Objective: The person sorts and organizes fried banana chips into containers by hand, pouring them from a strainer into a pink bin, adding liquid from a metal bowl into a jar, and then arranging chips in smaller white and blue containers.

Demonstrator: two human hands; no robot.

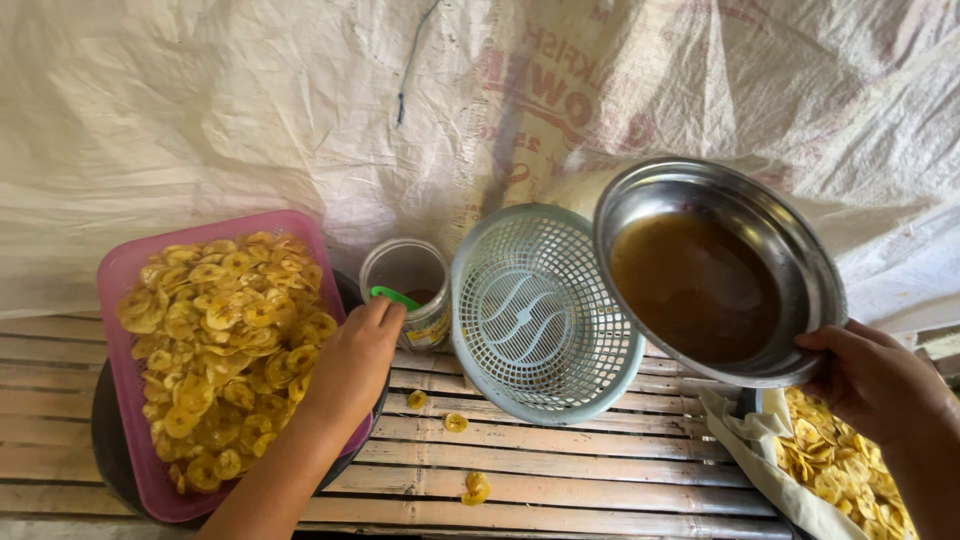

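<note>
The bowl [795, 250] held at its rim by the right grip [870, 380] is shiny smooth metal, holding glossy brown liquid. Just beside it stands a matt plastic mesh basket [535, 320]. By the left grip [355, 360]: a clear plastic jar [408, 272], a matt pink plastic tray [120, 270], and split-bamboo slats [600, 470].

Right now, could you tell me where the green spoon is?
The green spoon rests in the clear jar, centre-left, between the pink tray and the pale basket, at the left hand.
</note>
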